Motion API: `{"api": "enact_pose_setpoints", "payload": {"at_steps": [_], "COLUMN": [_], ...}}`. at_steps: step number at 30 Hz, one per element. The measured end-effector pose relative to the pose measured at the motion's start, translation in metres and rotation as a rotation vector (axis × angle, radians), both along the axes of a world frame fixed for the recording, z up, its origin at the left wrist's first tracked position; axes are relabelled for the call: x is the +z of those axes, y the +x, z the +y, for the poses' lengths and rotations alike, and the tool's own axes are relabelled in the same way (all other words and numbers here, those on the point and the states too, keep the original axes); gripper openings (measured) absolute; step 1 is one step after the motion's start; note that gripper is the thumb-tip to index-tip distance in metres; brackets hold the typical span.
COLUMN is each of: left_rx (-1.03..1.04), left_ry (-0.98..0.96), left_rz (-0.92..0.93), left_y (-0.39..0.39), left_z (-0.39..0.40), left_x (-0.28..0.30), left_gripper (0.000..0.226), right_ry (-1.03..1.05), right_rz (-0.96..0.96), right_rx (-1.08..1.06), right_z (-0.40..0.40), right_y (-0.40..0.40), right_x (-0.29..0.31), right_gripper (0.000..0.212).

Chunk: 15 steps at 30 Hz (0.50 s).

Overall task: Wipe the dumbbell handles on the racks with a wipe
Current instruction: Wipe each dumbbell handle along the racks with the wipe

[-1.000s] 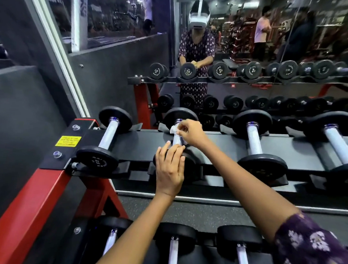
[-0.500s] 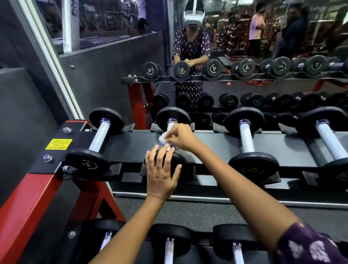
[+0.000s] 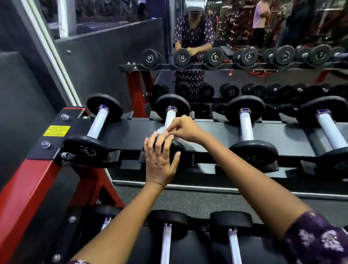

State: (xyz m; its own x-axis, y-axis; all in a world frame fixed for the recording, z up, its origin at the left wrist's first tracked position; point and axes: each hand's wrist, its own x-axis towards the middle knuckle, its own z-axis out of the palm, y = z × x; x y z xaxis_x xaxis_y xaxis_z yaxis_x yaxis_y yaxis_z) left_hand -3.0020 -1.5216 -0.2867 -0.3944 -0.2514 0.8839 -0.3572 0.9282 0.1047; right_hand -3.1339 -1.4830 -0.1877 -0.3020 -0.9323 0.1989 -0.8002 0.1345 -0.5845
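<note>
Down the handle (image 3: 169,119) comes the right hand (image 3: 184,128), wipe (image 3: 161,130) pinched, nearing the front plate (image 3: 175,150).
Left hand (image 3: 160,159) lies flat-fingered on that plate (steadying, I judge); dumbbell sits second from the rack's (image 3: 205,131) left end, long axis running front-to-back.

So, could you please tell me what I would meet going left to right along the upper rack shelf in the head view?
Yellow sticker → first dumbbell → second dumbbell, with the wipe pinched by the right hand and the left hand on its near end → third dumbbell → fourth dumbbell.
</note>
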Motion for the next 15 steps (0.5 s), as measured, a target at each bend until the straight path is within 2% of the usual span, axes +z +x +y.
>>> {"api": "enact_pose_setpoints", "payload": {"at_steps": [2,6,11,15], "left_rx": [0.005,0.025,0.027,0.036], "left_ry": [0.011,0.021,0.022,0.024], "left_rz": [-0.01,-0.025,-0.023,-0.036], "left_y": [0.0,0.0,0.0,0.0], "left_z": [0.001,0.0,0.002,0.002], "left_x": [0.0,-0.002,-0.001,0.001], "left_gripper": [0.049,0.049,0.049,0.05], "right_ry": [0.018,-0.107,-0.022,0.058], "right_rz": [-0.006,-0.036,0.103,0.041], "right_rx": [0.005,-0.208,-0.011,0.004], "right_z": [-0.001,-0.024,-0.012,-0.002], "right_y": [-0.006,-0.017,0.002,-0.004], "right_x": [0.004,0.019,0.007,0.006], "right_gripper": [0.016,0.019,0.015,0.018]}}
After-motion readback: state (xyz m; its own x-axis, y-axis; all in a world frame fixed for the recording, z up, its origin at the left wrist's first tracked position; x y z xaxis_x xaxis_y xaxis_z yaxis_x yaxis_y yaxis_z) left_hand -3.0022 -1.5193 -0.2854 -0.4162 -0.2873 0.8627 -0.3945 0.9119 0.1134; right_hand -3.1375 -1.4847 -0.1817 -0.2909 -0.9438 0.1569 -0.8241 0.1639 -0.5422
